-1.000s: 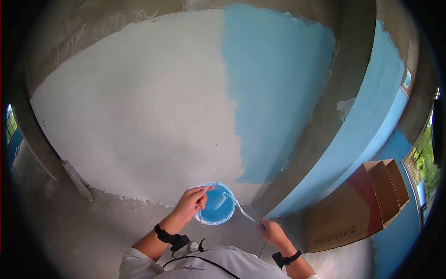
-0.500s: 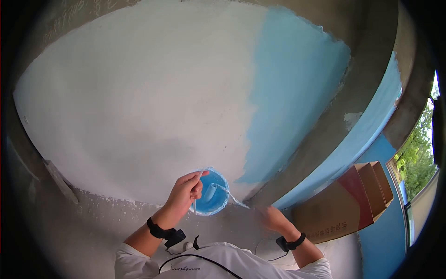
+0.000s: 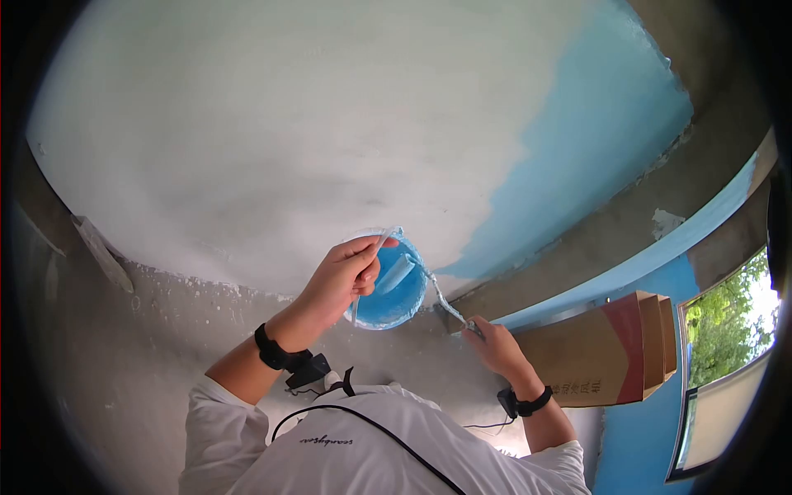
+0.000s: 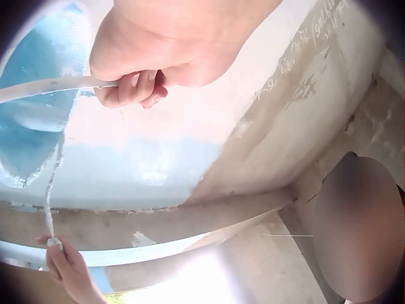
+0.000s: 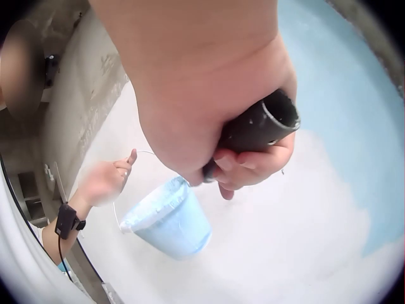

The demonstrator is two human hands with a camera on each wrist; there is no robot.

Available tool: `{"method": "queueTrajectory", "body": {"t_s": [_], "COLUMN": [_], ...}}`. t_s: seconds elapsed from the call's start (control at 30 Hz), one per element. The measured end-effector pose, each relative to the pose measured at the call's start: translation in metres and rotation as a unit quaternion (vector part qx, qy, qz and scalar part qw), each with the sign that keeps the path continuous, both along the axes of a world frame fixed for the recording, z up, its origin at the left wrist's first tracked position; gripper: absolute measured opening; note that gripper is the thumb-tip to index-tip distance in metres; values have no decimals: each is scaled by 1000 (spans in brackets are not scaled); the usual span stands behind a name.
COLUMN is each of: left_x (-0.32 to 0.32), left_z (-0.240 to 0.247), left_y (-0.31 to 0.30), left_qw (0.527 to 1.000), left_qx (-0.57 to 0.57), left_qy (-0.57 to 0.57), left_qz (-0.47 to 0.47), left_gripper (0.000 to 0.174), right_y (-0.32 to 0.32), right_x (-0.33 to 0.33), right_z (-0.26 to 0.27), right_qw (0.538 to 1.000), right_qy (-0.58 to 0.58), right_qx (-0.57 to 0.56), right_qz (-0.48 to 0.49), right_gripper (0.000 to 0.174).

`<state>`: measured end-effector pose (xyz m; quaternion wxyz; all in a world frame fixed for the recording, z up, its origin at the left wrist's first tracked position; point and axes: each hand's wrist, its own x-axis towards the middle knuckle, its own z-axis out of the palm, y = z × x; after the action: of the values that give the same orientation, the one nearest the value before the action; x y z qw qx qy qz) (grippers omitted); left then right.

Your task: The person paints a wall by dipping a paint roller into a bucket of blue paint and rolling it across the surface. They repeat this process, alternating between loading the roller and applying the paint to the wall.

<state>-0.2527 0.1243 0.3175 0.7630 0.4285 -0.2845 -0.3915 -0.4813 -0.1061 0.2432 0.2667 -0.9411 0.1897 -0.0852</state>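
Note:
My left hand (image 3: 340,276) grips the thin white bail handle (image 4: 57,85) of a paint bucket, fingers curled round it. The bucket (image 5: 180,228) hangs tilted below that hand, its outside pale blue with paint. Inside it lies a paint roller (image 3: 396,274), its sleeve coated in light blue against the blue interior. The roller's paint-caked rod (image 3: 444,301) runs over the rim toward my right hand (image 3: 499,351). That hand holds the roller by its dark hollow grip (image 5: 253,130), whose open end shows in the right wrist view.
Ahead stands a white wall (image 3: 272,124) with a light blue painted patch (image 3: 577,140) on its right. A large cardboard box (image 3: 569,355) stands to the right, near a window (image 3: 730,322). A board (image 3: 103,252) leans at the left wall base.
The head view has shifted, and the blue patch now lies further right. Bucket and both hands appear higher in view, the left hand still on the bail and the roller still in the bucket.

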Motion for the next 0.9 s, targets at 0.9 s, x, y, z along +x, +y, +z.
{"method": "queueTrajectory", "body": {"t_s": [0.9], "left_x": [31], "left_z": [-29], "left_y": [-25], "left_qw": [996], "left_qx": [-10], "left_qy": [12], "left_qz": [92], "left_gripper": [26], "right_y": [-86], "right_x": [20], "right_z": [110], "right_qw": [900], "right_qy": [-254], "right_qx": [352], "right_qz": [34], "right_gripper": [32]}}
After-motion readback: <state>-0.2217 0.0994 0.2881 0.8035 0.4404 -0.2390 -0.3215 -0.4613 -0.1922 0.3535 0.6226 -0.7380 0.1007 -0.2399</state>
